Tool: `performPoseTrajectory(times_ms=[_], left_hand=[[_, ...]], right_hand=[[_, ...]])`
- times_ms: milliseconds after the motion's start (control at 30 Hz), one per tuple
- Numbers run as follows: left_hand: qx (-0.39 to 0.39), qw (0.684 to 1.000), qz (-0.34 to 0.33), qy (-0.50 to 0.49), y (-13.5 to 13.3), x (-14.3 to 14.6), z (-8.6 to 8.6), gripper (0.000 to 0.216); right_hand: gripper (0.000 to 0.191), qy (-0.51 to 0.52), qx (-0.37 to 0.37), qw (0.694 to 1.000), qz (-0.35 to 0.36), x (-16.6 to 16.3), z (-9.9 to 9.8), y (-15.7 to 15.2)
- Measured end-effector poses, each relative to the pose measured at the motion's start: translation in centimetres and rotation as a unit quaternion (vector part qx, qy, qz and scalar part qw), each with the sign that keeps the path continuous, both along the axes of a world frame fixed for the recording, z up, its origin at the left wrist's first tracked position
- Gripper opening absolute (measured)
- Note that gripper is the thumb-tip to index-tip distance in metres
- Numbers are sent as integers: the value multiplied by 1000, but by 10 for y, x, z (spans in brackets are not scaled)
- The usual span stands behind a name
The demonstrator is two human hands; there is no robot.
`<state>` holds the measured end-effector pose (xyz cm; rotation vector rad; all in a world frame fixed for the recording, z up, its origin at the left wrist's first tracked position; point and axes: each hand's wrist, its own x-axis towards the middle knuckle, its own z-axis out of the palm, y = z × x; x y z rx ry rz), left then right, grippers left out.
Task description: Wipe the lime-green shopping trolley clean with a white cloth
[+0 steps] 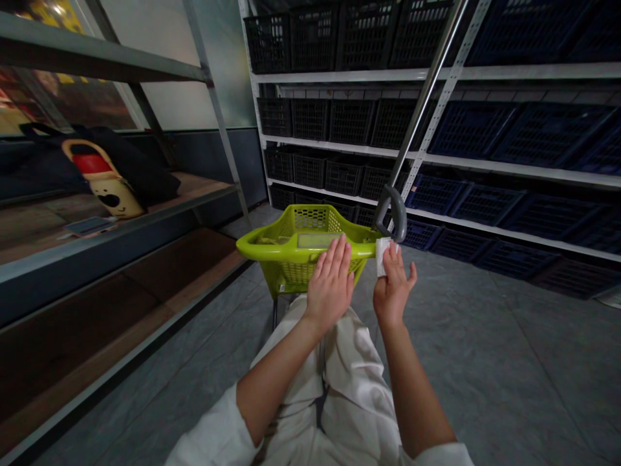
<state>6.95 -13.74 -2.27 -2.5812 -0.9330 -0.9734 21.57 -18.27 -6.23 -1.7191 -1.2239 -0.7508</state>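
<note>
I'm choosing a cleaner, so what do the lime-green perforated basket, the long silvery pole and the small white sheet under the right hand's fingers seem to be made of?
Lime-green basket: likely moulded plastic, smooth and glossy, with evenly repeated holes.
Silvery pole: probably polished metal, given its bright streaks of reflection.
White sheet: matte, perhaps tissue or thin cloth; its look leaves that open.

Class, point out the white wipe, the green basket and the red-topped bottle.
White wipe (381,259): head view, uncovered left part.
Green basket (290,272): head view, near wall.
Red-topped bottle (114,193): head view, body.
</note>
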Motion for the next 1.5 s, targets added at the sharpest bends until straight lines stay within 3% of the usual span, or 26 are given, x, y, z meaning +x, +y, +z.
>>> performPoseTrajectory(times_ms=[67, 233, 467, 667, 900, 1067, 1133, 1333, 1500], left_hand=[[0, 1000, 3, 0, 0, 1, 0, 65], [4, 1000, 6, 0, 2, 0, -2, 67], [2, 1000, 4, -1, 1, 1, -1, 67], [3, 1000, 5, 0, 1, 1, -1, 66], [-3, 1000, 4, -1, 0, 2, 0, 65], [2, 1000, 9, 6, 0, 5, -1, 65], [4, 1000, 12, 11, 0, 4, -1, 64], [6, 1000, 18, 18, 0, 3, 0, 64], [8, 1000, 19, 16, 0, 5, -1, 64]], right_hand=[[76, 3, -7, 1000, -2, -5, 2, 2], [76, -95, -85, 984, 122, -17, 9, -3], [78, -15, -3, 1000, -2, 6, 1, -3], [76, -104, -103, 981, 126, -12, 9, -10], [79, 2, -18, 1000, 11, 6, 2, -3], [75, -79, -87, 986, 118, -18, 7, -7], [75, -82, -91, 985, 121, -15, 7, -8], [77, 15, 6, 1000, -2, 1, -1, 1], [76, -77, -81, 988, 108, -11, 7, -4]])
